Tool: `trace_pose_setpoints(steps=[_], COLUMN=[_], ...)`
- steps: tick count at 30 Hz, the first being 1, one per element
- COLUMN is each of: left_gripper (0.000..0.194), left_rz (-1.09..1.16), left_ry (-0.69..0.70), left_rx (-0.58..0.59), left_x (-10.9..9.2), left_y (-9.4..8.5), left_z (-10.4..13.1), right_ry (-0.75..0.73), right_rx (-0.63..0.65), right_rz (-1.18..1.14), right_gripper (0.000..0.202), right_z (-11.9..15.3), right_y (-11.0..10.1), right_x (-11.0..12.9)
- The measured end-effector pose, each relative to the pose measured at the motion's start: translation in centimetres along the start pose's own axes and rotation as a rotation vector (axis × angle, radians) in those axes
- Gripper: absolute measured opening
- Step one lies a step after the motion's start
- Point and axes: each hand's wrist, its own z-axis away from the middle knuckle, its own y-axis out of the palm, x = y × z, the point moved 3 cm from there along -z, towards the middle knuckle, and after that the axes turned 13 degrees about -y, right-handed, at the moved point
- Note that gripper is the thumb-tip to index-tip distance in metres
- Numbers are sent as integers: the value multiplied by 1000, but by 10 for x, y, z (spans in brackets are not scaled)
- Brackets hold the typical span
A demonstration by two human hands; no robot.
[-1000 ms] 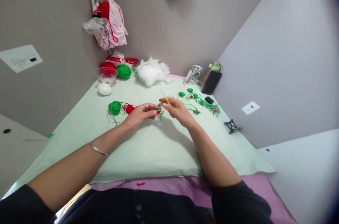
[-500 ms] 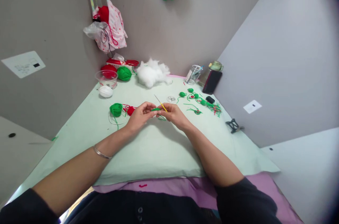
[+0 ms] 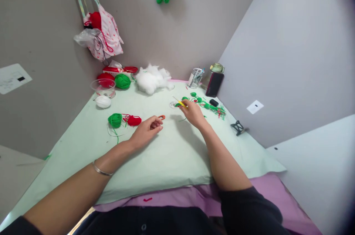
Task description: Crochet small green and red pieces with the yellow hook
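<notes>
My right hand is raised a little over the cloth, its fingers closed on a crochet hook with a yellow handle and a thin metal tip pointing left. By its fingertips is a small green yarn piece; I cannot tell whether the hand grips it too. My left hand rests on the cloth, fingers loosely curled with nothing seen in them. Just beyond its fingertips lies a small orange loop-shaped thing, partly hidden. A green yarn ball and a red yarn bundle are left of that hand.
White stuffing is heaped at the back, near a clear plastic tub and a white yarn ball. Green yarn pieces and scraps lie at right, by a phone and a cup of pens.
My hands have parted: the right one moved away and to the right with the hook, the left one came down onto the cloth without the green piece. The orange thing has come into view.
</notes>
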Motion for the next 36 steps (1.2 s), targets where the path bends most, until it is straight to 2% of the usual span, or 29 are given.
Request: trace_pose_setpoints(steps=[2,4,8,10,13,17,22,26,29,36], left_gripper=[15,13,19,24,28,28,34,31,30,24], left_rz=[-99,-200,-375,-441,-510,-543,-508,-480,-445,-362], left_ry=[45,94,183,200,188,154,161,135,133,184], left_rx=[27,33,36,33,-48,-224,-336,-401,-378,-193], left_x=[0,-2,-2,2,12,19,8,1,2,0], left_y=[3,4,5,2,-12,-44,-72,-84,-75,-25], left_z=[1,3,4,1,-10,-25,-26,-24,-22,-9], right_ry=[10,-16,-148,-192,-179,-135,-135,-98,-40,129], right_rx=[-65,-38,232,318,311,273,278,232,177,82], right_rz=[87,120,56,47,101,169,175,160,145,253], right_gripper=[26,28,21,18,21,23,20,18,19,38], right_z=[-1,0,8,12,13,9,9,9,1,-40], right_y=[-5,3,41,56,62,55,53,49,37,-19], right_x=[-7,-4,18,25,23,13,16,17,6,-33])
